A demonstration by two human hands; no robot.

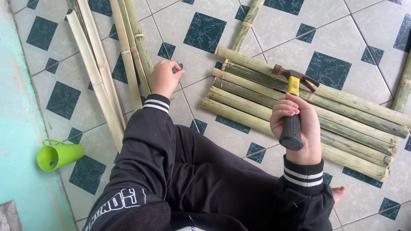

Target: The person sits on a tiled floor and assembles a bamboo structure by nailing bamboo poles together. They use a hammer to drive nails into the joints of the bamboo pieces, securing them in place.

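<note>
Pale green bamboo slats [299,107], yellow-necked hammer [293,102] — black grip, lime-green cup [58,156], white floor tiles [338,38] — dark teal squares

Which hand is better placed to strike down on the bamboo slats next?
Right. The right hand already grips the hammer, its head poised over the laid-out bamboo slats. The left hand is off to the side near the loose bamboo strips, pinching something small.
</note>
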